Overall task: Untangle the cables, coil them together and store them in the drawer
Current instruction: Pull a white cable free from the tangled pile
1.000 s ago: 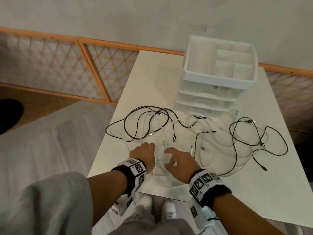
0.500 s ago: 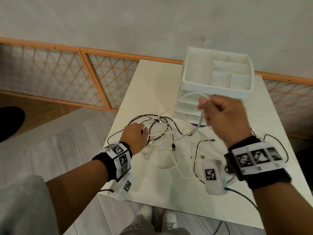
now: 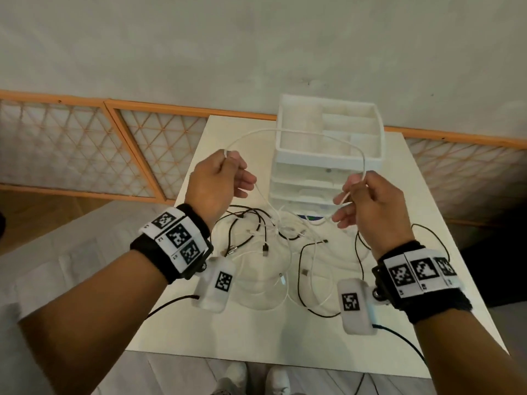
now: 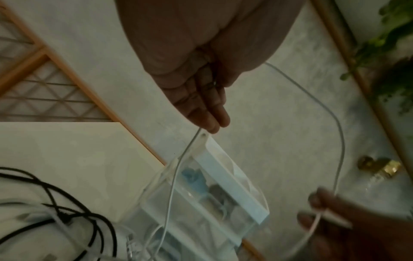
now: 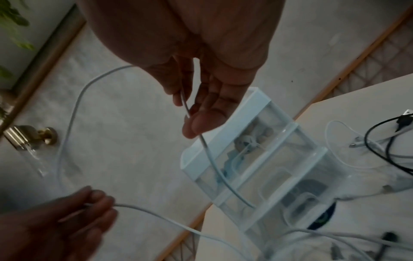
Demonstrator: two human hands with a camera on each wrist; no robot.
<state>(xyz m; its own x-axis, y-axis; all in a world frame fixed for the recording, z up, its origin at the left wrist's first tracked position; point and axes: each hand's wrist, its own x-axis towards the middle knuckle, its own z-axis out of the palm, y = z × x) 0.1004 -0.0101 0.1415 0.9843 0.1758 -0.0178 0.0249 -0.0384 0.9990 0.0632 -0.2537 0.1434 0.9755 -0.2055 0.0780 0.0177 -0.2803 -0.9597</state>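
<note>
White cable (image 3: pixel 299 132) between both grips

cables (image 3: pixel 273 240) on table (image 3: pixel 445 295), drawer unit (image 3: pixel 328 155) behind (touching)

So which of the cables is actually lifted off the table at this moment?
The white cable, arched between the left hand and right hand, both pinching it. The black cables lie tangled on the table.

A white table (image 3: pixel 233 332) stands against a grey wall (image 3: pixel 256 47). Orange-framed lattice panels (image 3: pixel 71 149) run along the wall's base. A brass knob (image 5: pixel 48 135) and green leaves (image 4: pixel 393 35) show in the wrist views.
</note>
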